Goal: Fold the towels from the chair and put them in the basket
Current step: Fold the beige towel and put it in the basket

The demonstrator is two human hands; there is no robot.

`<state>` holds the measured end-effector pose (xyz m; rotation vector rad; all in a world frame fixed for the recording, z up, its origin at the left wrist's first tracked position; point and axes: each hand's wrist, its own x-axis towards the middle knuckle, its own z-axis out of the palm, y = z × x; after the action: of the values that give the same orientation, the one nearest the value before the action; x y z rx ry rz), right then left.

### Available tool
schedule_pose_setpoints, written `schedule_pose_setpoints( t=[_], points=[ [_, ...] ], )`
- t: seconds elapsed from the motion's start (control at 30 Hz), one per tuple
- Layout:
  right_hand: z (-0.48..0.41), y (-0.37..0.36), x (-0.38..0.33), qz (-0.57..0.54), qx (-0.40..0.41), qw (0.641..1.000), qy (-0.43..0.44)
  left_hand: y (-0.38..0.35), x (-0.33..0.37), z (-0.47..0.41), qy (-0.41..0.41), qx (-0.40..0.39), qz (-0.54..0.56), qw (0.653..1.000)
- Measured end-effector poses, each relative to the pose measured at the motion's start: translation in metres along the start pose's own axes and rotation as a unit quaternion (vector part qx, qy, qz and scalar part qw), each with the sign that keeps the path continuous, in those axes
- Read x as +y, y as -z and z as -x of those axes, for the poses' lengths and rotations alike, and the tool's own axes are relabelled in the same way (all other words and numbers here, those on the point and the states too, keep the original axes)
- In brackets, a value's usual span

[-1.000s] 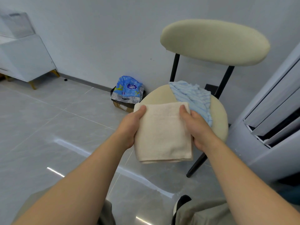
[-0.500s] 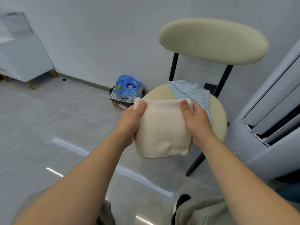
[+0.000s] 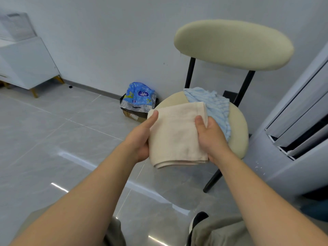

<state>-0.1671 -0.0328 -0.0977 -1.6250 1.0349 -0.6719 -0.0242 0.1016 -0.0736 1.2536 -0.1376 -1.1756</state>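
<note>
I hold a folded beige towel (image 3: 175,134) in the air in front of the chair seat (image 3: 237,132). My left hand (image 3: 142,137) grips its left edge, thumb on top. My right hand (image 3: 209,137) grips its right edge, thumb pressed on the cloth. A light blue striped towel (image 3: 213,105) lies crumpled on the round cream seat, behind the beige one. The chair has a cream oval backrest (image 3: 232,43) on black posts. No basket is in view.
A cardboard box with a blue plastic pack (image 3: 139,96) sits on the floor by the wall, left of the chair. A white cabinet (image 3: 26,64) stands at the far left. A white louvred unit (image 3: 300,125) stands close on the right. Grey tiled floor (image 3: 53,139) spreads to the left.
The beige towel has been tilted and shifted slightly; its right top corner now stands higher, and my hands have re-gripped lower along its sides. The blue towel has not moved.
</note>
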Motion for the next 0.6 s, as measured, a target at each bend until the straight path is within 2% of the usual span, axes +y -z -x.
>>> schedule_pose_setpoints(
  t=[0.07, 0.13, 0.2, 0.27, 0.37, 0.47, 0.6],
  points=[
    [-0.003, 0.003, -0.001, -0.023, 0.027, 0.999, 0.003, -0.001, -0.007, 0.001, 0.016, -0.005, -0.003, 1.000],
    [-0.004, 0.005, -0.001, -0.014, 0.038, 0.999, 0.011, -0.003, -0.021, -0.006, -0.028, 0.055, -0.129, 0.990],
    [-0.002, 0.007, -0.001, 0.034, 0.042, 0.998, 0.024, -0.006, -0.031, -0.008, -0.116, 0.126, -0.272, 0.947],
    [0.000, 0.009, -0.003, 0.093, 0.047, 0.994, 0.034, -0.007, -0.033, -0.009, -0.176, 0.151, -0.310, 0.922],
    [0.000, 0.010, -0.007, 0.120, 0.061, 0.990, 0.040, -0.005, -0.028, -0.012, -0.200, 0.137, -0.294, 0.924],
    [-0.003, 0.009, -0.010, 0.100, 0.055, 0.993, 0.035, -0.001, -0.027, -0.016, -0.177, 0.119, -0.246, 0.945],
    [-0.003, 0.016, -0.011, 0.072, 0.031, 0.996, 0.036, 0.005, -0.017, -0.013, -0.033, 0.013, -0.111, 0.993]
  ],
)
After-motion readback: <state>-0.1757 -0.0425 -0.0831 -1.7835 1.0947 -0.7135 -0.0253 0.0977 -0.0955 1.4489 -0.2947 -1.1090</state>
